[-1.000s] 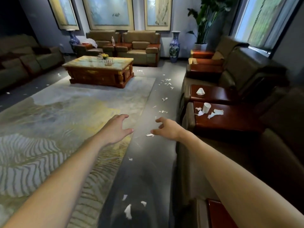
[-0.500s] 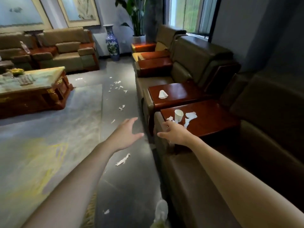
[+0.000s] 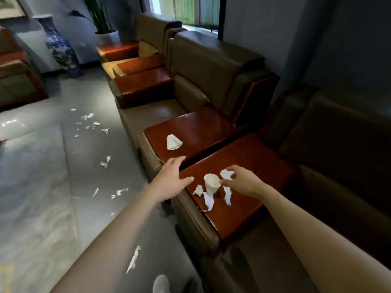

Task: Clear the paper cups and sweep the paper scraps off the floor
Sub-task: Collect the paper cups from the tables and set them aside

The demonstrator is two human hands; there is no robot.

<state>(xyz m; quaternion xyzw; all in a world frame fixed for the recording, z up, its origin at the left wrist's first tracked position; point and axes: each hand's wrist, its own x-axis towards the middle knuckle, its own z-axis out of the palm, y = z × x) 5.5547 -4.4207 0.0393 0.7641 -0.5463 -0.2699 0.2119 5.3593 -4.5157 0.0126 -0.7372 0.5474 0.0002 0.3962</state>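
An upright white paper cup (image 3: 211,183) stands on the near red wooden armrest top (image 3: 256,157), with torn paper scraps (image 3: 208,200) around it. My right hand (image 3: 243,181) hovers just right of the cup, fingers spread, thumb tip at its rim and index finger over a scrap (image 3: 225,174); it grips nothing. My left hand (image 3: 171,178) is open at the armrest's left corner. A second paper cup (image 3: 173,142) lies tipped on the farther armrest top (image 3: 203,125). More paper scraps (image 3: 105,161) litter the grey floor, one long scrap (image 3: 133,260) close to me.
Brown leather sofas (image 3: 211,66) line the right wall. A rug (image 3: 31,187) covers the floor at left. A blue and white vase (image 3: 59,47) and a potted plant (image 3: 103,22) stand at the back. My shoe (image 3: 160,284) shows at the bottom edge.
The view has swung right and closer to the sofa armrests. Both hands moved forward; my right hand now reaches the upright cup and my left hand is at the armrest corner.
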